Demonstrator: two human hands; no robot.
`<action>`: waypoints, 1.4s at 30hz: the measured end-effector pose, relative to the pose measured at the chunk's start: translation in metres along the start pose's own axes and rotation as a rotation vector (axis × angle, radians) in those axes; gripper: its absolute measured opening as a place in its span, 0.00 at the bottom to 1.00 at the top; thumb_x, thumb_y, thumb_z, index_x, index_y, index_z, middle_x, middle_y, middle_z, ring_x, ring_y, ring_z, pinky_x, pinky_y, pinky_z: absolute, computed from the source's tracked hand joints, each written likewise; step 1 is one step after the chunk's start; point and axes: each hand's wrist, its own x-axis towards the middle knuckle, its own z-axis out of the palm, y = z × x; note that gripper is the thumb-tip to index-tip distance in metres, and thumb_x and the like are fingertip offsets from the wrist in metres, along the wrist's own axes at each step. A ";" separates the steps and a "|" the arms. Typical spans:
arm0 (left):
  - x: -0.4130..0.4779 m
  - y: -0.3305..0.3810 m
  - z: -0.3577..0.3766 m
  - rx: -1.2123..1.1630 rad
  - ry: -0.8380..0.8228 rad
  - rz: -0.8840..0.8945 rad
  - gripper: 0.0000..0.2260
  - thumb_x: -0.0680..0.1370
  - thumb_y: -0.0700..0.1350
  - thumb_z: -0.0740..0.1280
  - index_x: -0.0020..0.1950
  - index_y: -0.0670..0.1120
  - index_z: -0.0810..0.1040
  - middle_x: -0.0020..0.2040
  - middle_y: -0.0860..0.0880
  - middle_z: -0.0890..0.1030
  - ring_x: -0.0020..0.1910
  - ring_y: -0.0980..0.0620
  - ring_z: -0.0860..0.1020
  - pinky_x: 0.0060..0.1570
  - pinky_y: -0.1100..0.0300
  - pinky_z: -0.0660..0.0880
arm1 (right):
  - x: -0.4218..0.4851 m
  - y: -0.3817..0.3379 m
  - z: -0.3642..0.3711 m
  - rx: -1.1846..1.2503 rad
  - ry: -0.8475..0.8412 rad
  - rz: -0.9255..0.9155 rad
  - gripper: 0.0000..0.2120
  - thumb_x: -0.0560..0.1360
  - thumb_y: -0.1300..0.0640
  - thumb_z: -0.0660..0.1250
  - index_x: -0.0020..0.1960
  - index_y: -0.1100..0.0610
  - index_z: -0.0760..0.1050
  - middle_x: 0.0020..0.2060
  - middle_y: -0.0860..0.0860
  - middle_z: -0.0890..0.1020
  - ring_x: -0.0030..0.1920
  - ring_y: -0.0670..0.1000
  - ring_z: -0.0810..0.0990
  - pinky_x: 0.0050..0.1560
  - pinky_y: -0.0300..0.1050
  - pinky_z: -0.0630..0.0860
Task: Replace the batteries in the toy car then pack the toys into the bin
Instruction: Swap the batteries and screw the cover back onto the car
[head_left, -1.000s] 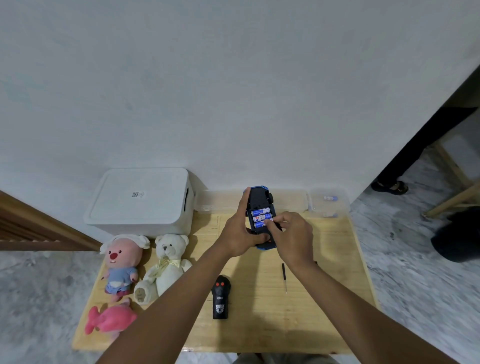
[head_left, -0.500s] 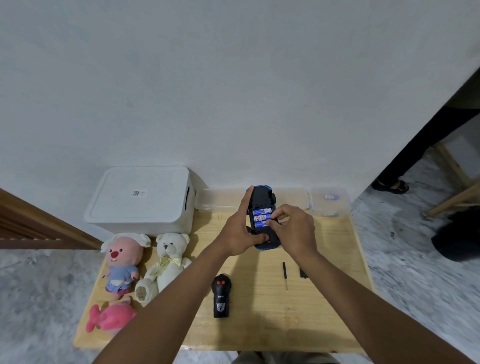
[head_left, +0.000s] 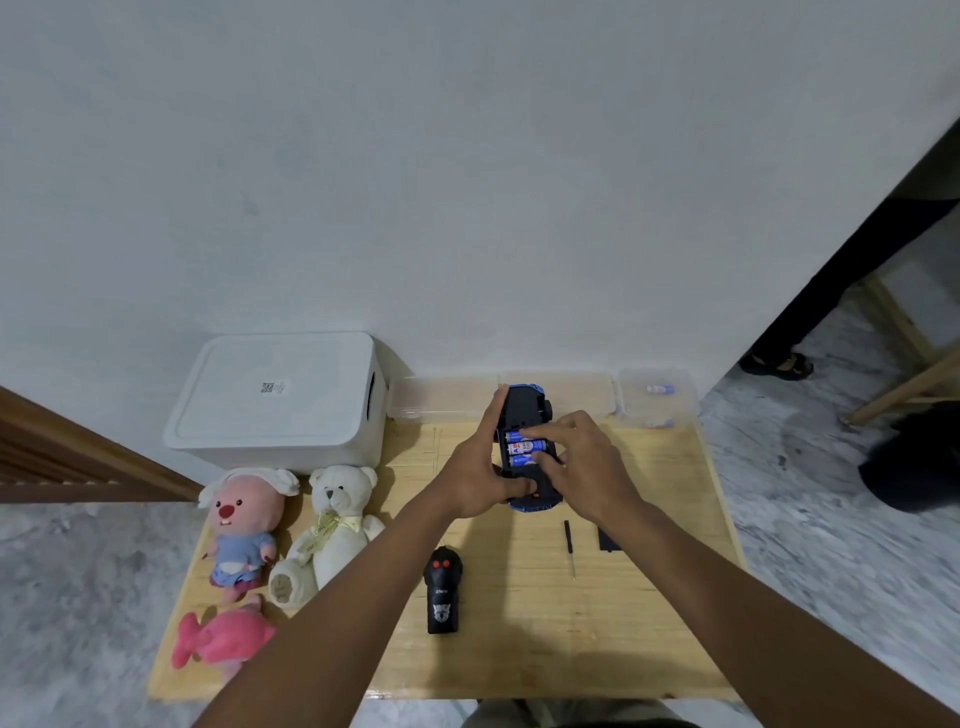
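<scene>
Left hand (head_left: 480, 478) grips the toy car (head_left: 524, 415), held upside down above the table (head_left: 519, 654) w/ fingers along its side, thumb at the near end. Right hand (head_left: 582, 467) sits over the open compartment, fingertips pressing on the batteries (head_left: 522, 446); three blue cells in the slots. Cover not on yet, prob. the dark piece (head_left: 607, 540) beside the screwdriver (head_left: 569, 545). Still to do: close it up, screw it. No toys packed: two plush (head_left: 332, 525) and a pink fish (head_left: 221, 639) lie out, remote (head_left: 442, 590) too, bin (head_left: 280, 400) lid shut.
</scene>
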 end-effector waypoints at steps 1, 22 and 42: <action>0.000 -0.002 0.001 -0.007 -0.003 -0.004 0.56 0.72 0.35 0.77 0.80 0.70 0.42 0.65 0.56 0.77 0.51 0.48 0.85 0.53 0.45 0.84 | 0.002 0.000 -0.001 -0.021 -0.030 -0.002 0.16 0.78 0.55 0.70 0.64 0.42 0.79 0.53 0.46 0.73 0.46 0.47 0.78 0.49 0.41 0.75; 0.024 -0.015 0.042 0.105 -0.096 -0.170 0.55 0.71 0.39 0.79 0.80 0.70 0.45 0.62 0.60 0.75 0.60 0.44 0.80 0.48 0.54 0.84 | -0.038 0.148 -0.021 -0.322 -0.426 -0.026 0.28 0.66 0.51 0.78 0.64 0.49 0.75 0.58 0.48 0.76 0.58 0.51 0.76 0.53 0.51 0.77; 0.029 -0.015 0.063 0.057 -0.031 -0.179 0.55 0.72 0.38 0.79 0.80 0.71 0.45 0.64 0.57 0.75 0.51 0.51 0.84 0.49 0.56 0.83 | -0.018 0.162 -0.028 -0.236 -0.241 -0.057 0.27 0.62 0.41 0.68 0.59 0.49 0.75 0.49 0.45 0.76 0.52 0.52 0.76 0.47 0.50 0.78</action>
